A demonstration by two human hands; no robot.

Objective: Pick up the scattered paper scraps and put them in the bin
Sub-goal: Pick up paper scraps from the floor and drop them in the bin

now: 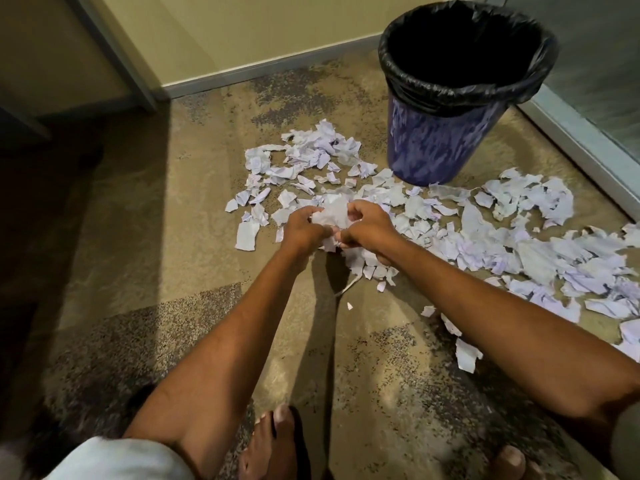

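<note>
Head view: both hands meet low over the carpet (207, 237), inside the spread of paper scraps (519, 244).

**Grip state**
- The left hand (301, 226) is curled around the left side of a bunched wad (332, 213) of scraps.
- The right hand (367, 223) is curled on the right side of that wad, with its fingers pinched into the paper.
- The wad sits between the two hands. Whether it is lifted clear of the scraps below cannot be determined.

**Location of task items**
- The bin (443, 140) stands upright beyond the hands, near the corner of the room. A black liner (460, 88) is folded over its rim.
- Loose scraps lie in a wide band. It runs from the left of the bin's base, across its front, to the right edge of the frame.

**Progress (assessment)**
- The task appears to be at an early stage.
- One handful is gathered but has not yet reached the bin.
- Most of the paper is on the carpet, so many more handfuls are likely needed.

**Limits of view**
- The bin interior is dark, so its contents cannot be read.
- The right edge of the frame cuts off the scatter, so its full extent is unknown.
- Both sets of fingertips are buried in paper.
- Both forearms cover part of the carpet.
- A foot (273, 441) is cut off at the bottom edge.
</note>
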